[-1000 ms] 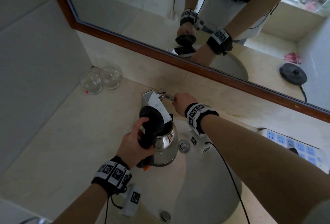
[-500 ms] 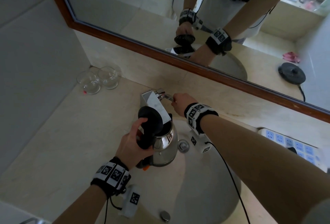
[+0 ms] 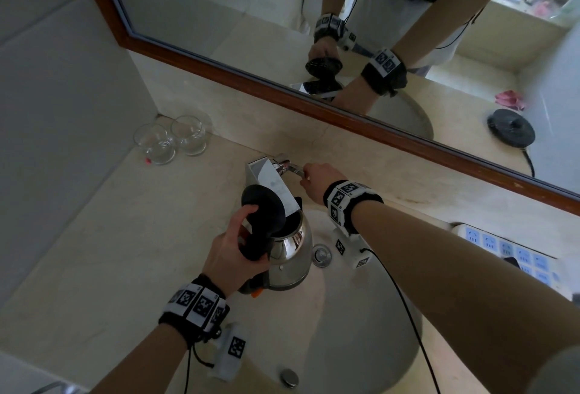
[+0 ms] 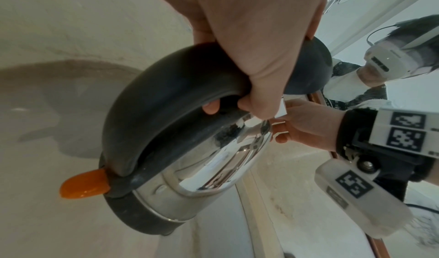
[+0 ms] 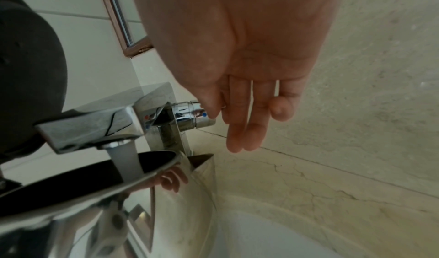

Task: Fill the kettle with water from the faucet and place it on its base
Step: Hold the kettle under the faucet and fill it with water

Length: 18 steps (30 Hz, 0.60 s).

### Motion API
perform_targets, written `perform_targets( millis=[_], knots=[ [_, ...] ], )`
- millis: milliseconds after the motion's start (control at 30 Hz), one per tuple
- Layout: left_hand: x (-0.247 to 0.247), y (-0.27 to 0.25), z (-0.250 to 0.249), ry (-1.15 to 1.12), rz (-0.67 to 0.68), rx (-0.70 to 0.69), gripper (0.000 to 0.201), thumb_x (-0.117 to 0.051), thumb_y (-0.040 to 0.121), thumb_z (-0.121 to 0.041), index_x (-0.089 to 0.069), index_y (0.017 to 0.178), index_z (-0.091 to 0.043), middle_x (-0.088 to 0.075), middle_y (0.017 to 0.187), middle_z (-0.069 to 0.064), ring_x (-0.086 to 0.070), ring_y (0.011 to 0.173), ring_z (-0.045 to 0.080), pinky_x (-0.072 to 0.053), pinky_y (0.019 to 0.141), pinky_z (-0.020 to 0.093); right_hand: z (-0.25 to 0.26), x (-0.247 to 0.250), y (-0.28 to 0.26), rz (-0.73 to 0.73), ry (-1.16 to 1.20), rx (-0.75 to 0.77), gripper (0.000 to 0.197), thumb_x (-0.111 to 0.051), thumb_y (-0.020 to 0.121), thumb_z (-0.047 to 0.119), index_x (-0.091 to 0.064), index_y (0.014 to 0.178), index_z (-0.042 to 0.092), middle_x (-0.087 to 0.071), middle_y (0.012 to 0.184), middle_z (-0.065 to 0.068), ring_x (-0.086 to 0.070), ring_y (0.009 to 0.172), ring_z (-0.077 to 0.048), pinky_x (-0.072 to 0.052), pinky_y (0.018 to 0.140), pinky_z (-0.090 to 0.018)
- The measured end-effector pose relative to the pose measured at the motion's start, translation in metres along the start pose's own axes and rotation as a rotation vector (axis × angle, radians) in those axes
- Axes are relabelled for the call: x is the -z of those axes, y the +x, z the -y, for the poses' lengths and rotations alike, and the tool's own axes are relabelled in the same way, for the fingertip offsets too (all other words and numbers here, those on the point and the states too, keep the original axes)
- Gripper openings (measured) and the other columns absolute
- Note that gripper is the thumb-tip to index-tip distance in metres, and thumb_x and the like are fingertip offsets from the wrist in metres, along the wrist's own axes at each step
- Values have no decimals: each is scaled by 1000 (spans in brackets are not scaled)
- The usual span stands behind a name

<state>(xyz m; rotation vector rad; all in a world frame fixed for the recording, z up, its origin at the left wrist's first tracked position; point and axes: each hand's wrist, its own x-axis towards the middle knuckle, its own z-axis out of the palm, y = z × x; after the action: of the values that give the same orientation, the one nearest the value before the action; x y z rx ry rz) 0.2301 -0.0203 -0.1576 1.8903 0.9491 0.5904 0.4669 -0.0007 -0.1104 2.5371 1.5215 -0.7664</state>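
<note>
I am holding the kettle [image 3: 290, 249] over the sink [image 3: 361, 346], my left hand [image 3: 230, 252] curling around its black handle [image 4: 166, 100] and keeping the lid [image 3: 263, 208] tipped up. Compared with a second ago, almost nothing is shifting: the kettle is staying under the faucet [image 5: 95, 123] at the far side of the counter [image 3: 94, 252]. Water [image 5: 126, 164] is running into its mouth, so filling is underway. My right hand [image 5: 237, 55] is resting with straight fingers at the lever [image 3: 293, 169], probably ready to shut it off. The base shows only in the mirror [image 3: 219, 1].
</note>
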Motion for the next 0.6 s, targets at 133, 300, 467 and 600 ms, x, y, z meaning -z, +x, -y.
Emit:
perform_targets(
  millis=[133,300,467,600],
  knots=[
    [0,0,1,-7,5,10,89,-82,57,-14,-32,124,-44,-62,70,-7,-63,68,8,-47,55,7,0,0,2,-4,-7,3,27,-47,99,28,-57,115,9,-64,109,-16,-57,84,-30,-43,69,-33],
    [0,0,1,-9,9,23,90,-82,57,-13,-32,124,-46,-63,70,-6,-63,68,8,-46,55,6,-1,-1,3,-2,-19,-7,27,-47,99,29,-57,115,10,-64,108,-15,-53,79,-27,-42,68,-33],
    [-1,-1,1,-8,-2,40,92,-82,57,-12,-31,123,-50,-64,66,2,-62,61,13,-54,58,24,0,-1,3,-1,-20,-12,26,-47,99,30,-57,114,11,-64,109,-14,-54,81,-28,-44,69,-33],
    [-3,-3,1,-18,-25,56,91,-83,57,-13,-31,122,-50,-65,65,1,-63,62,12,-51,57,16,0,0,1,-3,-15,-9,29,-49,98,31,-55,120,12,-63,112,-13,-62,95,-31,-44,71,-33]
  ],
)
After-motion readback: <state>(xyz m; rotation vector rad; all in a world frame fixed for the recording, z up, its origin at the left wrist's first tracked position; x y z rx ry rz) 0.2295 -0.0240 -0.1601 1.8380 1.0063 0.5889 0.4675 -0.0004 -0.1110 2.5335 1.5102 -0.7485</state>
